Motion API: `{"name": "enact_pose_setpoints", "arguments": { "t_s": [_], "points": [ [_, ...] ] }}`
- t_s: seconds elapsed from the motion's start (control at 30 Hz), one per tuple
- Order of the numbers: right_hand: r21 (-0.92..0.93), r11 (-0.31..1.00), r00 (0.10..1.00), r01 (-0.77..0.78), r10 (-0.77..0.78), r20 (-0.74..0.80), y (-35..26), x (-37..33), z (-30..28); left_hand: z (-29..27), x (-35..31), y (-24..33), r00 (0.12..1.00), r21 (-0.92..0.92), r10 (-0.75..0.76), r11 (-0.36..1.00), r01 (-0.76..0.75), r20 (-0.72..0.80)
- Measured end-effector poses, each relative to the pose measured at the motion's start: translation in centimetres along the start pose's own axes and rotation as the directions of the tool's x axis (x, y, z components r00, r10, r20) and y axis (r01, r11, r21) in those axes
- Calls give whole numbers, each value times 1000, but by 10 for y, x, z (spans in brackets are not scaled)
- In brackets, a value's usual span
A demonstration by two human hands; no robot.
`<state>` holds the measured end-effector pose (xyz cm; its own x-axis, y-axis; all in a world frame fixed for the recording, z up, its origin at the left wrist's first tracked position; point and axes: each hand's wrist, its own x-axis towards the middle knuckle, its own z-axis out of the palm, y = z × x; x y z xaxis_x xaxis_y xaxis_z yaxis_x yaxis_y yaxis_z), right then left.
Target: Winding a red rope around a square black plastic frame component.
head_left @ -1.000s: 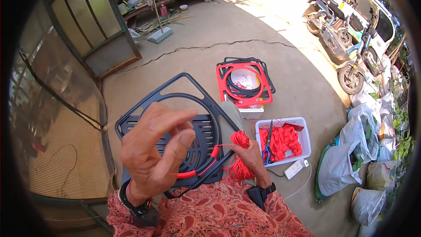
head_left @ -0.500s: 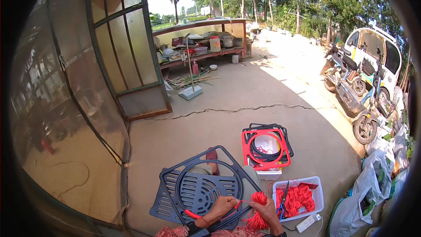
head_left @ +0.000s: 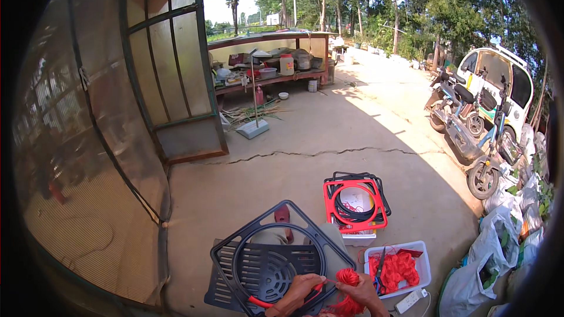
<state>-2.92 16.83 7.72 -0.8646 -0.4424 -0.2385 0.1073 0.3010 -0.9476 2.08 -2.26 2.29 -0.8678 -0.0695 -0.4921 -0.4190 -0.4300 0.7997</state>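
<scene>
Across my lap lies a dark square frame with a round opening (head_left: 216, 253), its lower edge partly wrapped in red cord (head_left: 259, 302). Under it is a dark slotted plastic panel (head_left: 226, 282). My left hand (head_left: 301, 291) is closed at the frame's lower right, pinching a strand of the red cord. Just to its right, my right hand (head_left: 365, 294) grips a bundle of red cord (head_left: 348, 276), whose loose loops hang below the fingers. A short strand runs between the two hands.
Right of my hands, a white plastic bin (head_left: 427, 270) holds red cord hanks (head_left: 402, 267) and scissors (head_left: 380, 270). Beside it lies a power strip (head_left: 411, 300). Ahead, a red square frame (head_left: 380, 221) and black frames rest on a white box (head_left: 359, 239). White sacks (head_left: 479, 270) stand at right.
The view has tilted and shifted slightly. The dark frame sits more upright and a little to the right. Both hands appear lower, still close together with the cord between them.
</scene>
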Motion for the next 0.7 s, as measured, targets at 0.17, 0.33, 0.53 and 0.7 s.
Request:
{"name": "enact_pose_setpoints", "arguments": {
  "t_s": [0.17, 0.33, 0.53, 0.7],
  "points": [
    [31, 998, 997, -60, 58, 54, -11, -6, 3, -4, -11, 6, 1000, -57, -1, 998, 2, 18],
    [75, 992, 993, -104, 98, 71, -8, -13, 0, 1, -15, 8, 998, -79, 5, 997, 0, 65],
    [138, 988, 992, -67, 50, 120, 20, 1, -4, -1, -9, 5, 995, -41, 18, 999, -14, 95],
    [291, 951, 982, -99, 46, 185, 43, 17, 6, -11, 3, -6, 998, -34, -49, 998, 50, 30]
  ]
}}
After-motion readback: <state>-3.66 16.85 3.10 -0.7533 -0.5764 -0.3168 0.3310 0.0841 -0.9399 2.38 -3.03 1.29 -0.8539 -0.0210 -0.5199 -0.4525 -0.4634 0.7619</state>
